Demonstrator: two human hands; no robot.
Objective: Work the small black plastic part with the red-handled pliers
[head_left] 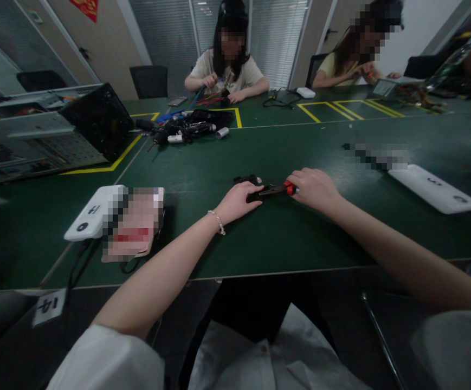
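Observation:
In my right hand (pixel 314 187) is a pair of pliers (pixel 275 190) with red handles, its dark jaws pointing left. The fingers are wrapped round the handles. My left hand (pixel 237 203) pinches a small black part (pixel 255 196) between thumb and fingers, and the jaws of the pliers meet it. Whether the jaws grip the part cannot be made out. Just beyond the left fingertips, another small dark piece (pixel 245 179) lies on the green table (pixel 235 238).
White power banks lie left (pixel 95 212) and right (pixel 436 188); a phone (pixel 137 225) is beside the left one. A metal computer case (pixel 48 130) stands far left. Tools and a drill (pixel 162 135) sit beyond. Two people (pixel 227 65) work across the table.

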